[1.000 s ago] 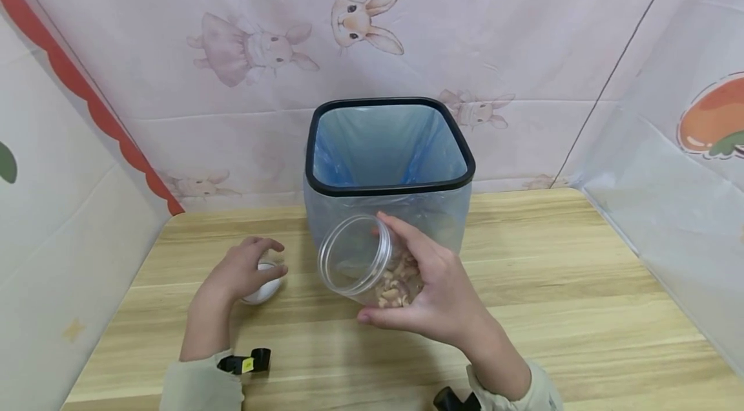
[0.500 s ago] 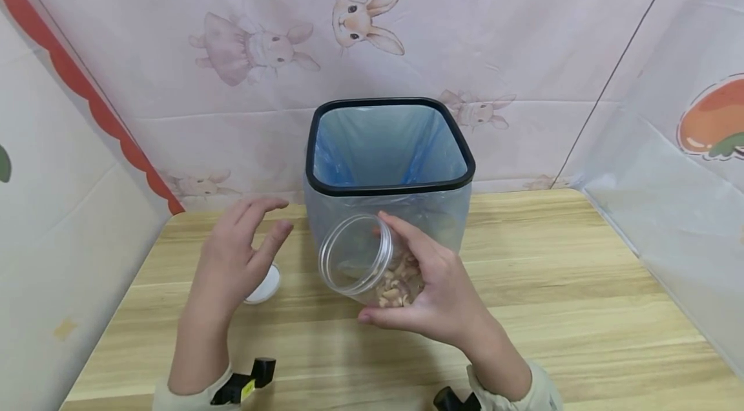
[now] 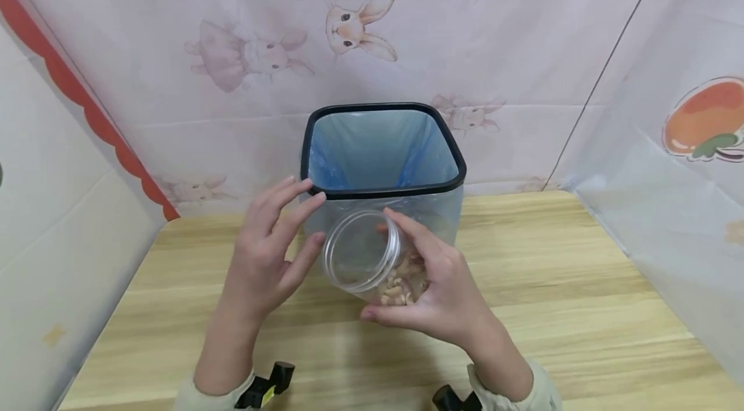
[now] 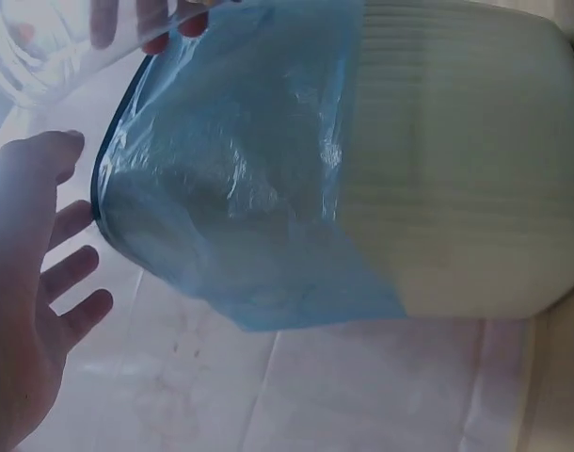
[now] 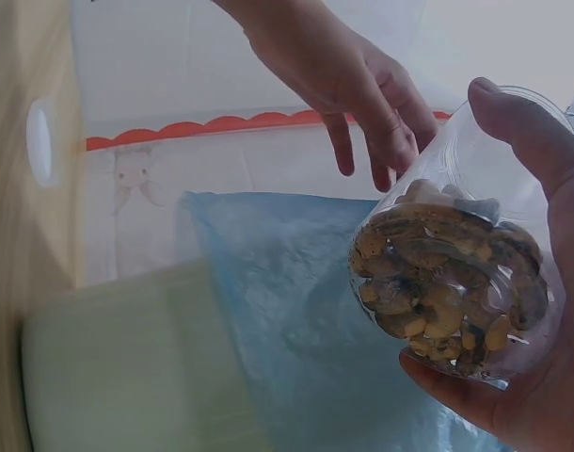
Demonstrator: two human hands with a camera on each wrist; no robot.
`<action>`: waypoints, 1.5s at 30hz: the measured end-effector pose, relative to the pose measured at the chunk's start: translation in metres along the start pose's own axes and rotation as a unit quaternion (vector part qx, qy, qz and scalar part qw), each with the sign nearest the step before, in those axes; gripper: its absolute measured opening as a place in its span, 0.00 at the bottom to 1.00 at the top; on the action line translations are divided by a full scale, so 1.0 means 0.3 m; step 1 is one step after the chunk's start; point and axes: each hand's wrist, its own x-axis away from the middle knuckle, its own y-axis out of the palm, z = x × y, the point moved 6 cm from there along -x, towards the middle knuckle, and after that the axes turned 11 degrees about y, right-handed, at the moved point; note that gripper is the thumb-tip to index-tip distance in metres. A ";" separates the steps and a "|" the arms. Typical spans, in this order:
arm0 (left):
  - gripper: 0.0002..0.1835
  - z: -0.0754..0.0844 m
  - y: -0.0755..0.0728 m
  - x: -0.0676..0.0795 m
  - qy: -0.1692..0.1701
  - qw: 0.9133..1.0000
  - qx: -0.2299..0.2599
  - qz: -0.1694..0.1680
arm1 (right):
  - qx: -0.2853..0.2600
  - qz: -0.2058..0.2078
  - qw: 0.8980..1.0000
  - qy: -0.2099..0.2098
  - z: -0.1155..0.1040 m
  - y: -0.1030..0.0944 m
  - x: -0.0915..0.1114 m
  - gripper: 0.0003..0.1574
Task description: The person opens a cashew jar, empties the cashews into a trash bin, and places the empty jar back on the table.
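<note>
My right hand [image 3: 433, 282] grips a clear plastic jar [image 3: 360, 252] tilted on its side, with its lidless mouth facing left. Tan and brown curved pieces that look like nuts [image 5: 447, 278] lie in the jar's bottom part. My left hand [image 3: 270, 249] is at the left of the jar's mouth, fingers spread and loosely bent, holding nothing. Its fingertips overlap the near left corner of the bin's black rim in the head view. A white lid [image 5: 40, 141] lies on the table, hidden behind the left arm in the head view.
Behind the jar stands a bin [image 3: 383, 191] with a black rim and a blue bag liner [image 4: 240, 169]. It is on a wooden table [image 3: 552, 288] against a wall cloth [image 3: 500, 30] with rabbit prints. Side cloths border the table left and right.
The left hand has lifted off the white lid and moved up and right to the jar's mouth, its fingers spreading. The right hand keeps the jar tilted almost in the same place.
</note>
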 end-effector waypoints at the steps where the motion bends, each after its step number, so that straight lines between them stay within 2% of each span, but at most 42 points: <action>1: 0.21 -0.002 0.006 -0.005 0.004 1.000 0.001 -0.002 | -0.001 0.003 1.000 -0.003 -0.001 -0.005 0.000 0.68; 6: 0.19 -0.021 0.040 -0.030 0.020 1.000 0.008 -0.013 | -0.010 0.014 1.000 -0.005 -0.003 -0.034 -0.001 0.69; 17: 0.15 -0.029 0.083 -0.050 0.045 0.999 0.014 -0.001 | -0.005 0.048 0.999 -0.022 -0.012 -0.092 -0.004 0.67; 30: 0.27 -0.042 0.098 -0.037 0.043 0.999 0.010 0.002 | -0.001 0.062 0.998 -0.014 0.001 -0.118 -0.004 0.67; 37: 0.29 -0.046 0.094 -0.022 0.045 0.999 0.007 -0.008 | -0.013 0.067 0.998 -0.013 0.010 -0.121 -0.005 0.66; 45: 0.30 -0.038 0.095 -0.033 0.051 0.999 0.009 -0.002 | -0.013 0.070 0.997 -0.007 0.008 -0.140 -0.002 0.66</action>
